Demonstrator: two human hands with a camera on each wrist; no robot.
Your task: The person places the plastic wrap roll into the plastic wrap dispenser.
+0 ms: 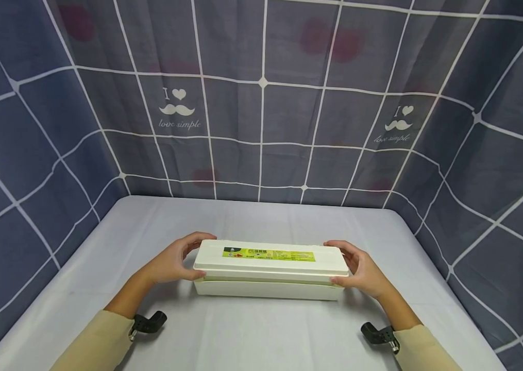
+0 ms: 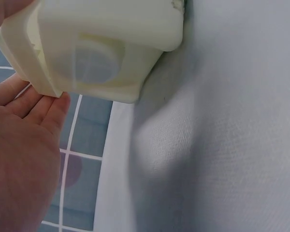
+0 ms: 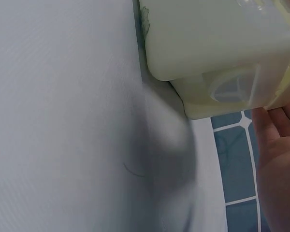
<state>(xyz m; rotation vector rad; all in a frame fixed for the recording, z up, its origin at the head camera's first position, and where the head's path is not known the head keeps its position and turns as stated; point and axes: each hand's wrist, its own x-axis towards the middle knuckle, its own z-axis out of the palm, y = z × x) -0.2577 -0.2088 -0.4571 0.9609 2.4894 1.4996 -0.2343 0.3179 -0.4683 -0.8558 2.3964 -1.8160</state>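
On the left, the person's left hand is bent around the left end of the lid, with the thumb at the front edge and the fingers at the far edge; it spreads only as wide as the lid. In the middle, the long pale box is on the white table, and the lid, with its yellow-green label, lies over it. A greenish strip shows between lid and box, so whether the lid is fully pressed down, one cannot tell. On the right, the right hand grips the other end in the same manner. As it seems, the grasp is done at both ends, while seating or removing the lid remains unfinished.
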